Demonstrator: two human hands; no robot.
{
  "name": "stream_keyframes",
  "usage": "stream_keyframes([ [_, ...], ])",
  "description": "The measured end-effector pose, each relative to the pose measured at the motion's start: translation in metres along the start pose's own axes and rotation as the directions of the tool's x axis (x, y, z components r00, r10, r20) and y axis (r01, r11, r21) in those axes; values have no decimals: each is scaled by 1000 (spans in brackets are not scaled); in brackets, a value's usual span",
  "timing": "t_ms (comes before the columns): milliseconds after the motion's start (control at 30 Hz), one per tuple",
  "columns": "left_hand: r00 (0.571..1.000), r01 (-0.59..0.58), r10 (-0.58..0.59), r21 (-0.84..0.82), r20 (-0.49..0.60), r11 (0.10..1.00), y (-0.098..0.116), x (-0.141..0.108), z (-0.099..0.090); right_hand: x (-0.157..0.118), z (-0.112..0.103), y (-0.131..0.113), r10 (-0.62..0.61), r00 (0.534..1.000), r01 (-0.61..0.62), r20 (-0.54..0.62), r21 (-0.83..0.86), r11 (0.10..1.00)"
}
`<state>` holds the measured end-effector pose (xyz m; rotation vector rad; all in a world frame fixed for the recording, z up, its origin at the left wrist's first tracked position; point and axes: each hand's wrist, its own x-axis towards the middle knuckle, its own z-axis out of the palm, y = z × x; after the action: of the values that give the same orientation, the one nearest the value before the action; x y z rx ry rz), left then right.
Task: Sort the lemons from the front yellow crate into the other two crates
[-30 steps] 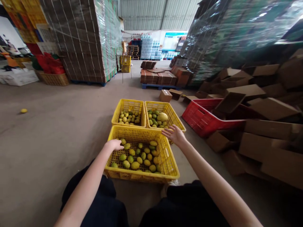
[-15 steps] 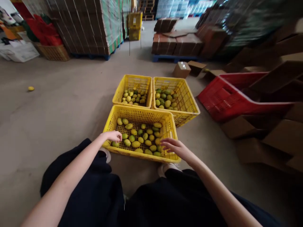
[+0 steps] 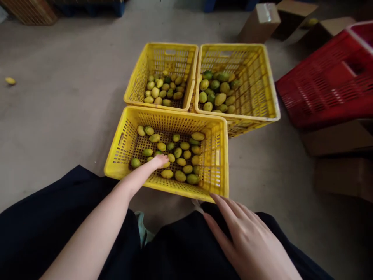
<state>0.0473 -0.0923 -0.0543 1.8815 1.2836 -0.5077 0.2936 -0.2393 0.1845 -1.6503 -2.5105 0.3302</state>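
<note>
In front of me stands the near yellow plastic crate [image 3: 116,160], with many yellow-green lemons [image 3: 167,174] loose over its slatted bottom. My left hand [image 3: 161,160] reaches down inside it, fingers curled round a lemon [image 3: 166,165] near the middle; the hand covers most of that fruit. My right hand [image 3: 244,229] holds nothing. It is close to the camera, above my right knee, its fingers stretched out and the thumb apart. Its fingertips come near the front right corner of the crate; whether they touch the rim I cannot tell.
Behind are two more yellow crates, left [image 3: 160,107] and right [image 3: 271,97], both partly filled with lemons. A red crate [image 3: 326,77] and cardboard boxes [image 3: 259,23] stand to the right. One stray lemon [image 3: 10,81] lies on the floor at far left.
My view has tilted down and come closer to the crates. The left hand has moved right and down among the lemons. The right hand has left the crate's right side and come back towards me.
</note>
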Motion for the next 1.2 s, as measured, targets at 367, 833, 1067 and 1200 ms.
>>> stream_keyframes([
  [367,959,224,-255,-226,-120,948,13,4,-4,2,-12,0,64,998,-67,25,162,985],
  [833,927,-278,-319,-930,-195,-242,19,-236,-132,42,-19,-43,103,962,-98,254,-32,995],
  [1067,840,-499,-473,-723,-267,-478,38,-274,-108,54,2,-43,200,859,-162,472,-120,979],
  [1200,881,-441,-428,-681,-203,-584,26,-264,-107,62,24,-29,255,825,-198,505,-164,966],
])
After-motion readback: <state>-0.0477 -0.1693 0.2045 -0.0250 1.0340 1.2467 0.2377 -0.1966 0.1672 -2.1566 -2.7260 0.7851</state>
